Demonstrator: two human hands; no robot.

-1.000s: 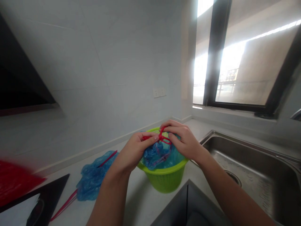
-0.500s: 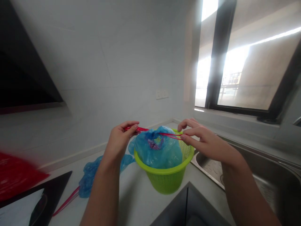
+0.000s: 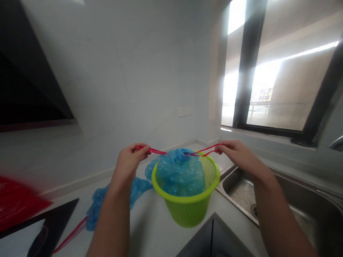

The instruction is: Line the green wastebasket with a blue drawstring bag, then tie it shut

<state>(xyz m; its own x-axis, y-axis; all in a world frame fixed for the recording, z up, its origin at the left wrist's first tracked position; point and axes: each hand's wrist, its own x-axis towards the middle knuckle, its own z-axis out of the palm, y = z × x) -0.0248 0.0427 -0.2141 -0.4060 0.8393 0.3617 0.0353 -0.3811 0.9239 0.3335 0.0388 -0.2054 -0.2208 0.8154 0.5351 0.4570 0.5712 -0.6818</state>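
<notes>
A translucent blue drawstring garbage bag (image 3: 182, 173) sits bunched inside a lime-green plastic basket (image 3: 187, 210) on the counter. Its mouth is gathered at the top, and red drawstrings run out to both sides. My left hand (image 3: 131, 157) is closed on the left drawstring, pinching it between thumb and fingers. On the other side, my right hand (image 3: 232, 151) grips the right drawstring loop, which is stretched taut. What the bag holds cannot be made out. Another blue drawstring bag (image 3: 95, 201) lies crumpled on the counter behind my left forearm, its red string trailing toward the front left.
A stainless steel sink (image 3: 241, 192) lies to the right, below a window. At the lower left are a black cooktop (image 3: 57, 214) and a blurred red bag (image 3: 21, 203). A dark grey angular object (image 3: 214, 235) stands at the front. Wall sockets (image 3: 184, 112) are behind.
My hands have moved apart, pulling the drawstrings outward. The bag's mouth, open before with purple-pink showing, has cinched nearly closed. My right fingers have closed more firmly on the string.
</notes>
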